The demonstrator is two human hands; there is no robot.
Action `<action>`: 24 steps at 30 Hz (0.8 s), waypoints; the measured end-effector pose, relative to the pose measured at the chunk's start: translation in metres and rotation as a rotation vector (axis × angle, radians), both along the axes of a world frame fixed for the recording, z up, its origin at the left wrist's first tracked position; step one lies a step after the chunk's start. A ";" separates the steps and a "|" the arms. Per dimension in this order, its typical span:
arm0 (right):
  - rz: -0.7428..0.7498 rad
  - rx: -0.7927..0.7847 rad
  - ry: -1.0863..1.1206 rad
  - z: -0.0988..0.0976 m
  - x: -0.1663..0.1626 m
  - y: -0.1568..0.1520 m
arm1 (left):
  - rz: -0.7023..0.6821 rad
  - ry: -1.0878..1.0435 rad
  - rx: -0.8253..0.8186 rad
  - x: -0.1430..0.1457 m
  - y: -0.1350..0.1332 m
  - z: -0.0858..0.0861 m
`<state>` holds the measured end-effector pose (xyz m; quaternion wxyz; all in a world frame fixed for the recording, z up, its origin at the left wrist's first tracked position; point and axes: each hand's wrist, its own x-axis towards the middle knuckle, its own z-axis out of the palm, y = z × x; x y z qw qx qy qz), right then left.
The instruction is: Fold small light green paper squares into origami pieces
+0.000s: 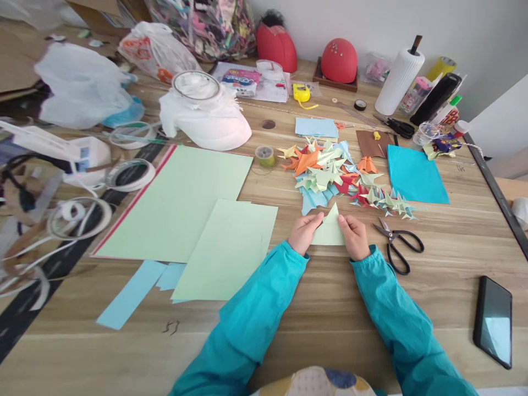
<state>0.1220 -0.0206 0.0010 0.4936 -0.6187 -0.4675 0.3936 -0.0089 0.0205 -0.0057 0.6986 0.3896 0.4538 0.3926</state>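
A small light green paper [329, 234] with a pointed top is held between my two hands, just above the table. My left hand [304, 231] pinches its left edge with thumb and fingers. On the other side, my right hand [353, 235] pinches the right edge near the point. Right behind the paper lies a pile of folded paper cranes [325, 168] in orange, green, blue, red and yellow. Black-handled scissors [398, 242] rest on the table to the right of my right hand, blades slightly apart.
Large green sheets [177, 203] and blue paper strips [131, 294] lie at left. A phone [493, 322] is at the right edge. Behind are a turquoise paper square [416, 173], a thread spool [265, 156], a yellow tape measure [302, 93] and plastic bags [82, 82].
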 end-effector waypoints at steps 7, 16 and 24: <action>-0.020 0.012 0.001 0.000 0.000 0.000 | 0.009 -0.013 -0.009 0.001 -0.001 0.003; -0.038 0.006 -0.024 -0.003 0.001 0.001 | -0.096 0.158 0.220 -0.002 0.000 0.005; -0.041 -0.012 0.067 -0.002 0.001 0.000 | -0.147 0.147 0.241 -0.002 0.001 0.000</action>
